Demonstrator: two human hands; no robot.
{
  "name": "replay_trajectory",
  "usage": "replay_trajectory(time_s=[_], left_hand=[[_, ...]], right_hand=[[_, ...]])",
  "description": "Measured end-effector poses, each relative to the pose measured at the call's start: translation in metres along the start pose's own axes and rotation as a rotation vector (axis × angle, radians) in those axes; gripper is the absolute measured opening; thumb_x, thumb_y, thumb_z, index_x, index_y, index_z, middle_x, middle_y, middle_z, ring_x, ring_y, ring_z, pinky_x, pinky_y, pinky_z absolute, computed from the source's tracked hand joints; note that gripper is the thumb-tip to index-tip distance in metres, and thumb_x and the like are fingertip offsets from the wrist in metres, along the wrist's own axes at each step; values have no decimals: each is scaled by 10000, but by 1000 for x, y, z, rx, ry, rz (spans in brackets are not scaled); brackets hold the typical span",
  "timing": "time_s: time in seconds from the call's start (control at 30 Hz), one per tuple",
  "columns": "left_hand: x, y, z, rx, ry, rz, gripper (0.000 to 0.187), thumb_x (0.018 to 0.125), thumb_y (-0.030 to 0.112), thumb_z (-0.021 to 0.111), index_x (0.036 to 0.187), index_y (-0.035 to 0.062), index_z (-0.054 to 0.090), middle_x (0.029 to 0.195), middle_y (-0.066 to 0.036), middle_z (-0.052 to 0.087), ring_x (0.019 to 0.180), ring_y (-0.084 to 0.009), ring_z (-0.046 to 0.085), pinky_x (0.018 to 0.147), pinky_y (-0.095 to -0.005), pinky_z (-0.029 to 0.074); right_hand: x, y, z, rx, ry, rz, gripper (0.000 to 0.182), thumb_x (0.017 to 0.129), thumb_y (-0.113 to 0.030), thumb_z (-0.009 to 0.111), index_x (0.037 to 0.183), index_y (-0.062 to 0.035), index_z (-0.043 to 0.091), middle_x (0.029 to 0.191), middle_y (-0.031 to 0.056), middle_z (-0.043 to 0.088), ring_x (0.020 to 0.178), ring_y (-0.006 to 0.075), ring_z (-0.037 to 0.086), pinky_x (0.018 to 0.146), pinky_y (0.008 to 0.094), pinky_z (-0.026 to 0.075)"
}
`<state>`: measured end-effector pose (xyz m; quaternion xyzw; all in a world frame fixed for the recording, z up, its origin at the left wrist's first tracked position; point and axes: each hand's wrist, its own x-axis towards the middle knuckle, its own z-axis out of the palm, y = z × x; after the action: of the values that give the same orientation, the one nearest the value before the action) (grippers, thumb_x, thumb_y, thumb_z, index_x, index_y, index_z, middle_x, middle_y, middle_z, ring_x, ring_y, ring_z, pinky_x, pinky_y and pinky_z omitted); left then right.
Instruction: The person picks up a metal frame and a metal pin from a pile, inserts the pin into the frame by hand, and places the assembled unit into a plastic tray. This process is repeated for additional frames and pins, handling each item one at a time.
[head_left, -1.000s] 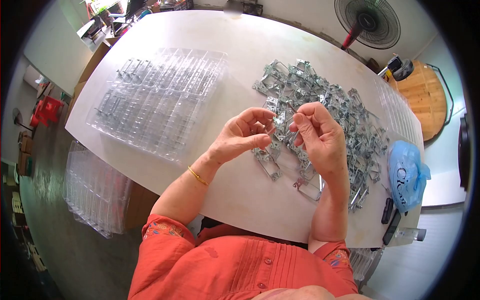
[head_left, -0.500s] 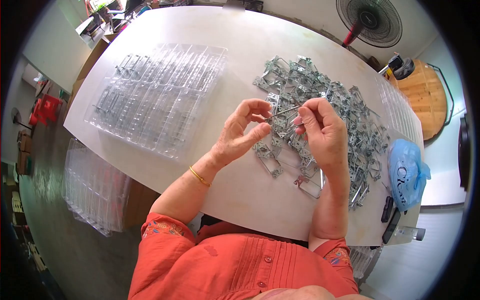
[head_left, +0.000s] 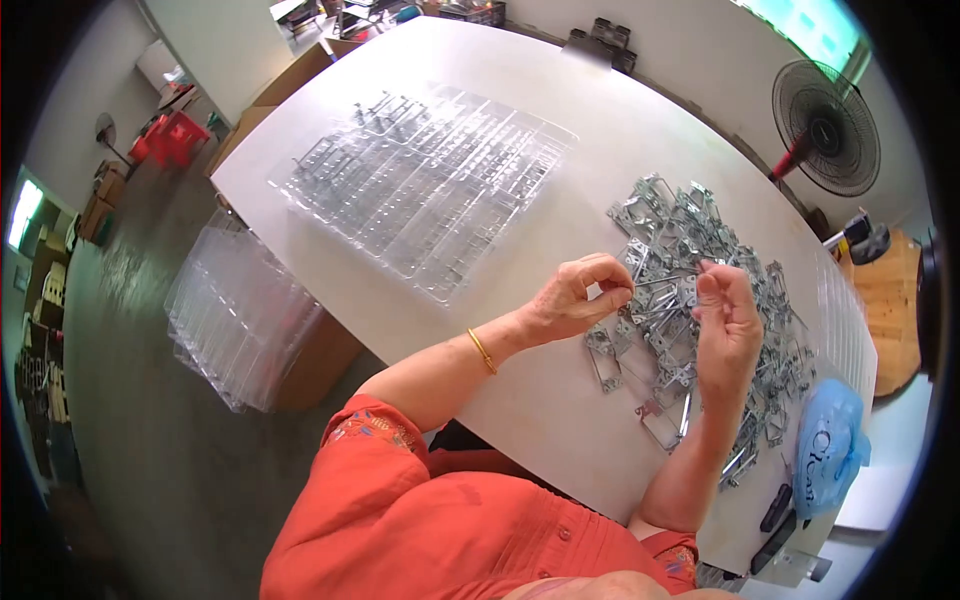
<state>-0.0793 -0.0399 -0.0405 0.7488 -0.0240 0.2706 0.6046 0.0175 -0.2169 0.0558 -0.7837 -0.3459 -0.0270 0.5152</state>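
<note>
Pinching a thin metal rod [head_left: 656,282] in a narrow grip, the left hand [head_left: 578,302] faces the right hand [head_left: 726,318], its hold unclear, over metal parts [head_left: 774,330] heaped toward the counter's [head_left: 520,385] right edge.

The blue plastic bag [head_left: 833,440] carries a word — "Clean".

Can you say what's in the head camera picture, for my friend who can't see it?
A person's bare left hand and bare right hand, fingers bent, work at a jumbled pile of silver-grey metal brackets on a large white table; any piece held is hard to make out. A flat clear plastic tray with ridges lies to the left.
</note>
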Motion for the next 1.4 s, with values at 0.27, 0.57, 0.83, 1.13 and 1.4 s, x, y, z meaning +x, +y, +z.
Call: replay_trajectory(time_s=[0.27, 0.57, 0.83, 1.13, 1.4], left_hand=[[10, 29, -9, -42, 156, -126, 99, 959, 116, 711, 986, 23, 691, 875, 5, 674, 846, -61, 588, 772, -253, 505], [-1, 96, -153, 591, 536, -137, 59, 925, 65, 703, 931, 13, 731, 796, -13, 708, 745, -57, 613, 678, -233, 501], [-57, 71, -298, 1200, 630, -372, 150, 813, 180, 730, 832, 32, 749, 794, -126, 700, 807, -268, 670, 787, -388, 535], [-60, 32, -314, 1315, 552, -427, 138, 777, 189, 713, 782, 56, 748, 964, -172, 685, 1036, -337, 623, 952, -424, 495], [-59, 20, -305, 1462, 477, -437, 138, 775, 197, 710, 791, 69, 758, 987, -164, 685, 1084, -348, 608, 996, -439, 480]], right_hand=[[-11, -28, -20, 180, 188, -306, 63, 1015, -84, 624, 995, -24, 635, 1180, 136, 683, 1048, 188, 655, 907, 321, 529], [-35, -58, -47, 167, 190, -408, 51, 989, -71, 651, 983, -21, 643, 1149, 164, 695, 1049, 234, 672, 898, 333, 541], [-46, -73, -52, 153, 170, -453, 61, 956, -70, 691, 979, -31, 650, 1152, 165, 695, 1023, 249, 683, 851, 333, 559], [-50, -76, -43, 123, 139, -452, 60, 944, -54, 701, 974, -33, 654, 1175, 162, 686, 992, 235, 686, 840, 318, 562], [-51, -78, -46, 117, 146, -444, 56, 941, -49, 701, 968, -31, 656, 1180, 159, 684, 978, 221, 688, 852, 315, 567]])
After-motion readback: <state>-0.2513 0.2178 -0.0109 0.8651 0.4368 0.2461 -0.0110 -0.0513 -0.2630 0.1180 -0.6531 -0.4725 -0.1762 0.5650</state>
